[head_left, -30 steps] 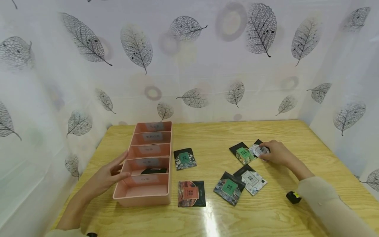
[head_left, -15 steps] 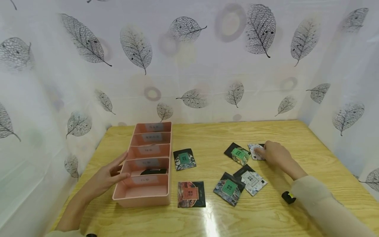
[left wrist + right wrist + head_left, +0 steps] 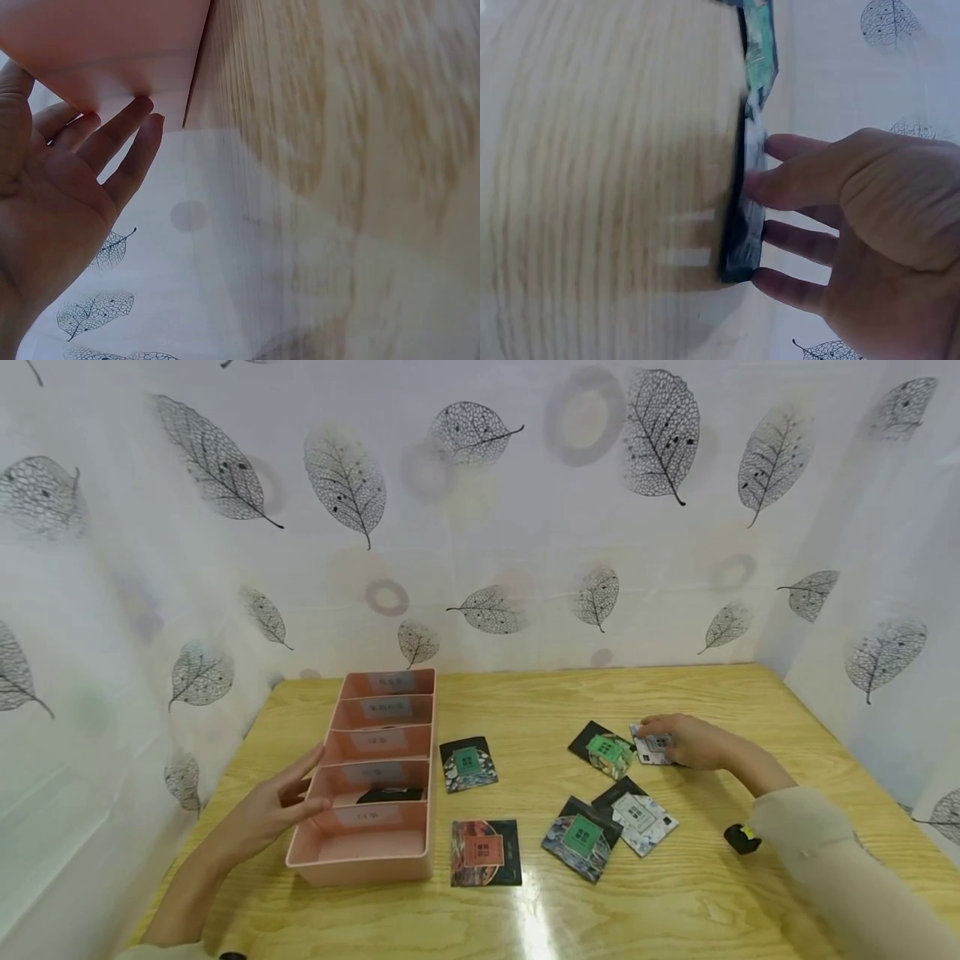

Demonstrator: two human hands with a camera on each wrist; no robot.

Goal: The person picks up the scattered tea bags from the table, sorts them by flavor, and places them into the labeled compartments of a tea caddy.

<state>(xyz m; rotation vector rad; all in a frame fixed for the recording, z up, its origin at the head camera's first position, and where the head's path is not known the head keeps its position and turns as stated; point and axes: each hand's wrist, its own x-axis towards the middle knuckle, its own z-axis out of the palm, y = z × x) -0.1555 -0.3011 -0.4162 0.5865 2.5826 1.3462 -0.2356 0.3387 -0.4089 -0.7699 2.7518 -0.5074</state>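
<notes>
At the pink box's (image 3: 363, 871) side wall, an open left hand (image 3: 258, 814); farther off, a right hand (image 3: 690, 743) on a white packet (image 3: 647, 750).
The left hand's spread fingers touch the box's outer wall. Across the table (image 3: 517, 710), the right hand's thumb and fingertips pinch the white packet, which sits beneath them, just beside a green-labelled packet (image 3: 603, 752). The right hand covers part of the white packet; its print is blurred in the right wrist view.
</notes>
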